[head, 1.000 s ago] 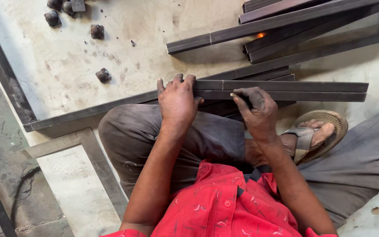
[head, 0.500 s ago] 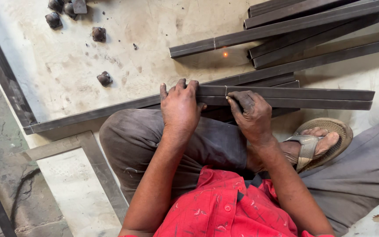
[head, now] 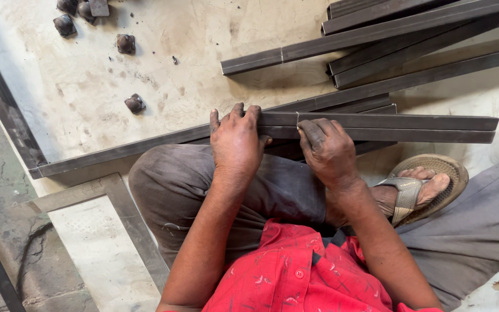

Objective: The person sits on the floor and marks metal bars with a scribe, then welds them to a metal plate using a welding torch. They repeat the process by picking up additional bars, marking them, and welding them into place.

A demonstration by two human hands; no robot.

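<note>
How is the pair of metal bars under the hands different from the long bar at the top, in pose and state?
The held bars lie almost level across the knee; the top bar slants upward to the right on the floor. The left hand and right hand grip the held bars; nothing touches the top bar. The held bars are two stacked together; the top bar shows a joint near its left end. Both are dark metal.

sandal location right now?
Head view, lower right: the sandal is on a foot, just below the steel bars' right end, right of the right hand.
</note>
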